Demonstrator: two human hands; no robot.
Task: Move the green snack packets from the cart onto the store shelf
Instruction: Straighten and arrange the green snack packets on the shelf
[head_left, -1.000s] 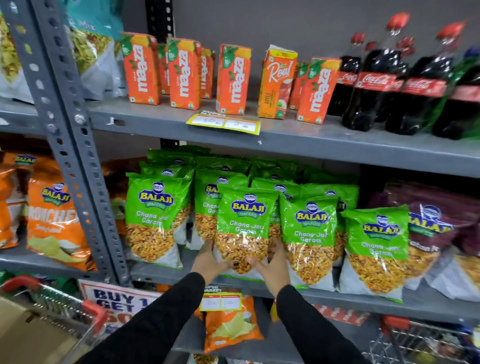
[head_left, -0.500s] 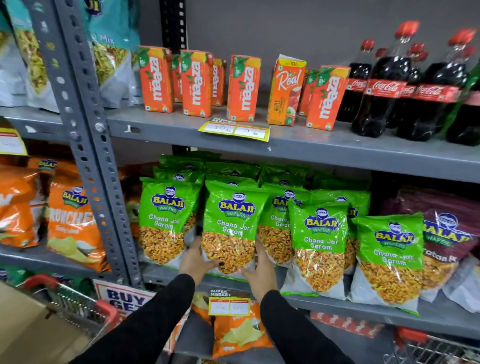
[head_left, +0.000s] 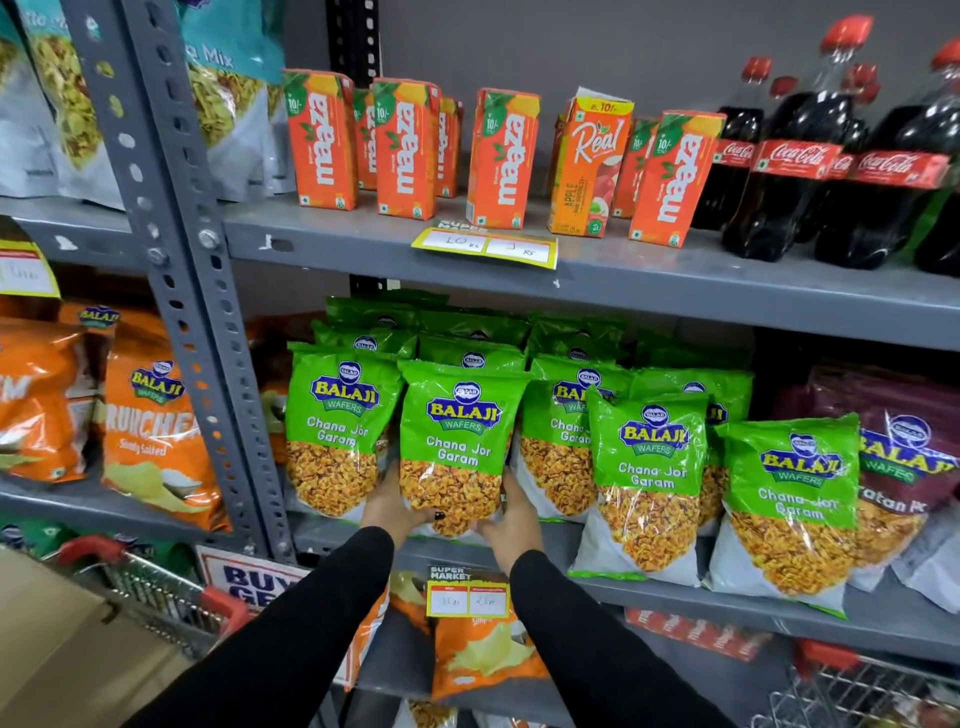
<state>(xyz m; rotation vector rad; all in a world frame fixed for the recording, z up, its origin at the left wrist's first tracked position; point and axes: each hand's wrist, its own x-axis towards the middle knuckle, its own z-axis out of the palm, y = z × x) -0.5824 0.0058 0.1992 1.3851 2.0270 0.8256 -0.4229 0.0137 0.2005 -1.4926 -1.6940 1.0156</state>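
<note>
Head view, and both hands are on one packet: left hand (head_left: 387, 506) and right hand (head_left: 511, 519) clasp the lower corners of a green Chana Jor Garam packet (head_left: 460, 447), thumbs on the front, fingers tucked behind. It stands upright at the front of the middle shelf (head_left: 322, 530), its base at or just above the ledge, touching the neighbouring green packet (head_left: 332, 431) on its left.

By the look of it, this one is all but placed, only the letting go remains. Green packets fill the row several deep, with two more (head_left: 649, 478) leaning at the front edge to the right. How many wait in the cart (head_left: 156, 587) I cannot tell; a cardboard box (head_left: 52, 649) hides its contents.

The packet itself is a glossy plastic pouch: green top, blue-and-yellow Balaji badge, clear window of golden snack, pale bottom. Maaza cartons (head_left: 322, 140) and Coca-Cola bottles (head_left: 795, 156) sit above.
</note>
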